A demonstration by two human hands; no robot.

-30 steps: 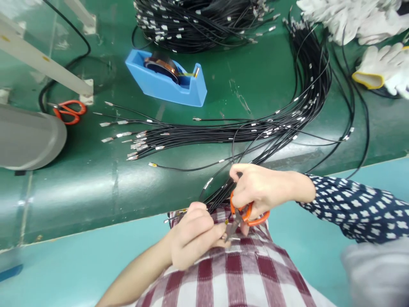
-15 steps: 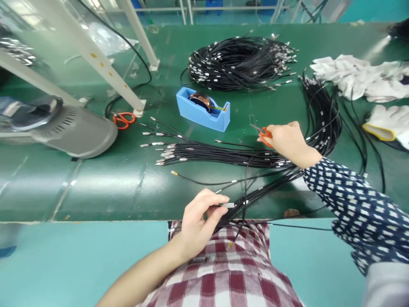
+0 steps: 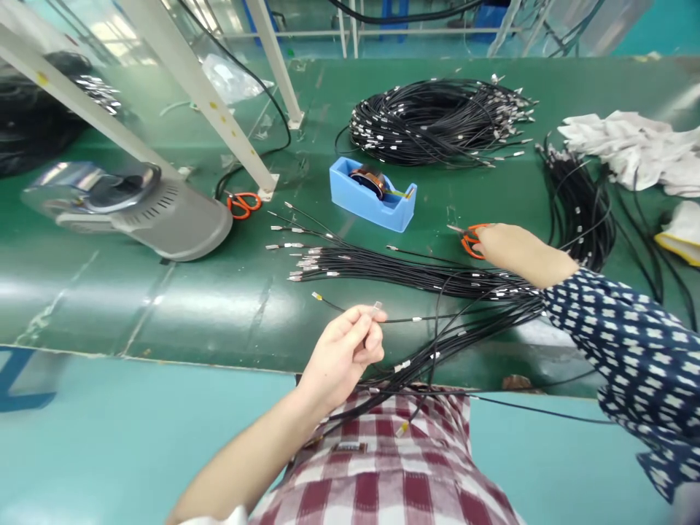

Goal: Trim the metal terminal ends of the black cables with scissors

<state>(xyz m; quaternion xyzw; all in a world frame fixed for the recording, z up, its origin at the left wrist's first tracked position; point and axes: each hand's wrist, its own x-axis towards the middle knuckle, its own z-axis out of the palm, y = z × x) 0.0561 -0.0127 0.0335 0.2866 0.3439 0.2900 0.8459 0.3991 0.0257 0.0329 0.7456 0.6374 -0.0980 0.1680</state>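
Orange-handled scissors (image 3: 467, 239) in right hand (image 3: 499, 244), fingers curled round handles, over green table (image 3: 208, 313), just beyond black cables (image 3: 394, 271); left hand (image 3: 347, 343) near table's front edge, thumb and forefinger pinched on small pale piece (image 3: 377, 307); blue tape dispenser (image 3: 372, 208) beyond cables, left of scissors.

Bright, even light across my view, whitish glare on the green table (image 3: 219, 321) at left, paler sheen at upper right, wide-angle stretch toward the edges, white cable labels (image 3: 402, 366) too soft for me to read
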